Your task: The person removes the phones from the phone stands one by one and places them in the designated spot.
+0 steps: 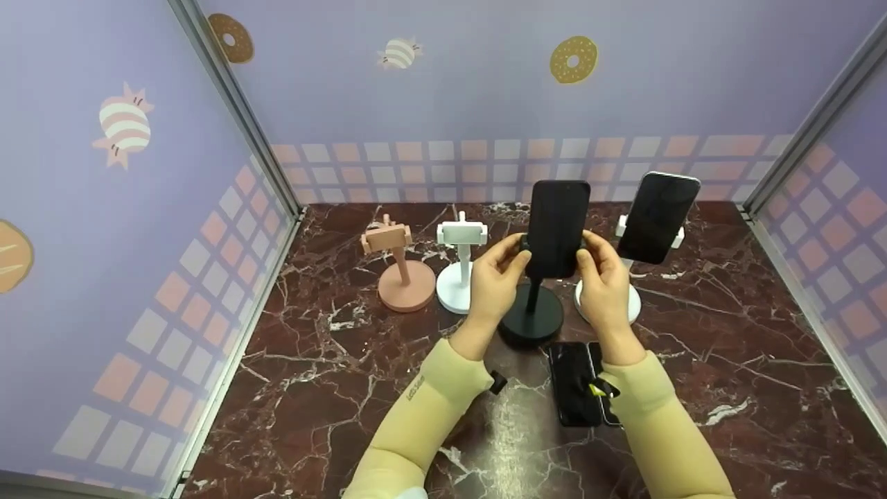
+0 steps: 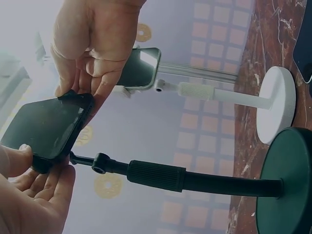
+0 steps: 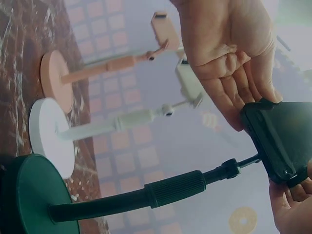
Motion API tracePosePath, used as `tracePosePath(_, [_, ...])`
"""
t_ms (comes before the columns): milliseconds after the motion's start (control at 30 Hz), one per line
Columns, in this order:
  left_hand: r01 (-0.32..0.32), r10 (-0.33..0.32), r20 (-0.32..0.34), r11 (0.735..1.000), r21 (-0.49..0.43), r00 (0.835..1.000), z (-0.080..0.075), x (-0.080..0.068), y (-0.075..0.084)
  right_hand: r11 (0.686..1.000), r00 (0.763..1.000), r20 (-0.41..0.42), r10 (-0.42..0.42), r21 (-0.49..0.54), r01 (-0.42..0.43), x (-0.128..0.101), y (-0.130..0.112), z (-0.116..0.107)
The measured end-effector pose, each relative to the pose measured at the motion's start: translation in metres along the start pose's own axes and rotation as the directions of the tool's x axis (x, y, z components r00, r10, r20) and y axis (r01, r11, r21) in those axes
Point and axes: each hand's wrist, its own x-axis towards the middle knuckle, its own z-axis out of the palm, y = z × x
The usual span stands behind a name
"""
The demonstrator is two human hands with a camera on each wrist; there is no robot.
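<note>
A black smartphone (image 1: 558, 225) sits upright in the clamp of a black phone stand (image 1: 530, 319). My left hand (image 1: 495, 281) grips the left side of that clamp, thumb in front at the phone's edge and fingers behind. On the opposite side my right hand (image 1: 603, 284) holds the clamp's other end between thumb and fingers. The left wrist view shows the clamp arms (image 2: 41, 165) at both phone edges and the thin rod behind. From the right wrist, the stand's ribbed neck (image 3: 175, 187) leads up to the phone.
To the left stand a pink phone stand (image 1: 407, 284) and a white phone stand (image 1: 454, 287). Another white stand (image 1: 634, 305) at right carries a tilted phone (image 1: 658, 218). Two phones lie side by side in front, one a black phone (image 1: 574, 384). Patterned walls enclose the marble-look table (image 1: 312, 402).
</note>
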Motion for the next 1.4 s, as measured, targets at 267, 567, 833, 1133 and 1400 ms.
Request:
tracePosePath(267, [-0.01, 0.01, 0.0, 1.0, -0.01, 1.0, -0.017, -0.018, 0.006, 1.0, 0.999, 0.03, 0.019, 0.017, -0.02, -0.019, -0.006, 0.006])
tracePosePath(567, [-0.003, 0.002, -0.012, 0.999, -0.045, 1.0, -0.031, -0.034, 0.007, 0.999, 0.998, 0.06, 0.029, 0.027, -0.031, -0.036, -0.007, 0.013])
tracePosePath(833, [-0.002, 0.001, -0.033, 0.999, -0.041, 0.999, -0.035, -0.042, 0.008, 0.999, 0.996, 0.09, -0.001, 0.036, -0.002, -0.043, -0.005, 0.015])
tracePosePath(1133, [0.005, -0.006, -0.029, 0.999, -0.047, 1.0, -0.037, -0.048, 0.002, 1.0, 0.993, 0.117, 0.012, 0.026, -0.015, -0.049, 0.001, 0.013])
tracePosePath(1400, [0.023, -0.023, -0.009, 0.999, -0.028, 1.0, -0.038, -0.05, -0.001, 1.0, 0.993, 0.115, -0.009, 0.006, 0.008, -0.052, 0.003, 0.01])
